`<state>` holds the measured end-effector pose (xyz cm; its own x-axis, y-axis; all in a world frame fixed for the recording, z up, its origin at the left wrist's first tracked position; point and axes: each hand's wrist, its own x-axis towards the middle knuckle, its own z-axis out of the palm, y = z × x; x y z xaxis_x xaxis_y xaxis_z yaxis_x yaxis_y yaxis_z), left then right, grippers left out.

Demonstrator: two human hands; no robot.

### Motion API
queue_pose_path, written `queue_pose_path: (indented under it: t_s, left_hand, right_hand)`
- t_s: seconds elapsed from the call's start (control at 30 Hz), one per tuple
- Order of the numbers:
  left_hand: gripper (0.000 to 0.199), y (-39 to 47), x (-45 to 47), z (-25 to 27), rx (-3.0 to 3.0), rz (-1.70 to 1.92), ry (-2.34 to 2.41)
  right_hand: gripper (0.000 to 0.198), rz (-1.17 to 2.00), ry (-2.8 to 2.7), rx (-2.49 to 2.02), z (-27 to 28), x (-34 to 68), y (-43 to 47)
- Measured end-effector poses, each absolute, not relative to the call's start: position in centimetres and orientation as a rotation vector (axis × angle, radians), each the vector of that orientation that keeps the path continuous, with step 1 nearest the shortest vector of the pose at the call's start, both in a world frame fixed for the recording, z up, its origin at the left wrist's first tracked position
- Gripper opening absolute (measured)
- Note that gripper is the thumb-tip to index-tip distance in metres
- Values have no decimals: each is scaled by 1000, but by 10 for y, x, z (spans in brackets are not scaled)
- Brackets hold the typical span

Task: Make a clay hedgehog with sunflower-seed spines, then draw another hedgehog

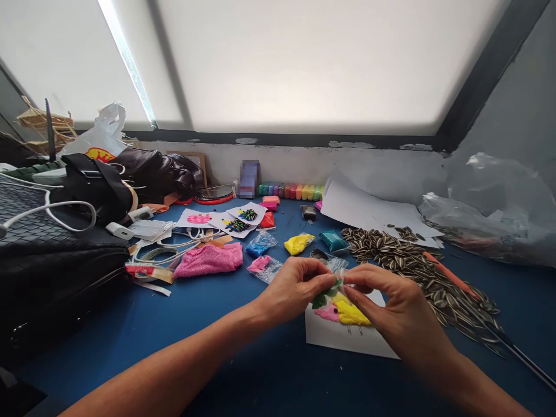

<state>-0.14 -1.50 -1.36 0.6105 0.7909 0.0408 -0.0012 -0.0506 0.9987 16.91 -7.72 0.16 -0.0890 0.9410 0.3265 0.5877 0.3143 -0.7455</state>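
Observation:
Both hands pinch a small clear plastic bag of green clay [321, 300] held above a sheet of paper. My left hand [297, 286] is closed on the bag's left side, thumb over it. My right hand [391, 301] grips the clear plastic at the right between thumb and forefinger. Underneath lies a white paper [319, 339] carrying a pink and yellow clay figure [354, 313] with a dark dot and thin drawn legs. My right hand hides part of it. Just beyond the hands are bags of yellow clay [299, 244], pink clay [260, 264], blue clay [260, 244] and teal clay [333, 240].
Sunflower seeds [382, 252] are heaped at the right, with an orange-handled tool [452, 275] across them. A pink cloth [211, 259] and a black bag [65, 278] lie left. Finished clay pictures [237, 225] and white sheets [369, 202] lie toward the wall.

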Motion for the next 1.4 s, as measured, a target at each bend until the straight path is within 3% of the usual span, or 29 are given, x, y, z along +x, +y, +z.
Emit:
queue_pose_path:
  t_s: [0.23,0.83,1.03,1.27,1.4]
  left_hand:
    - [37,-11,-3,-18,1435,690,620]
    - [32,-10,-4,-14,1487,665,641]
    - [30,-6,-7,-11,1347,787,664]
    - [21,-8,-6,2,1012,895,638]
    - [21,-8,-8,4,1002,905,581]
  right_hand:
    - [16,411,-1863,-1331,2,170,-78]
    - [11,226,-1878,-1267,4,165,-78]
    - [8,435,-1626,-1287,11,167,-78]
    - [23,792,-1367,-1362,16,167,-79]
    - [12,854,-1368,-1313,15,171,-77]
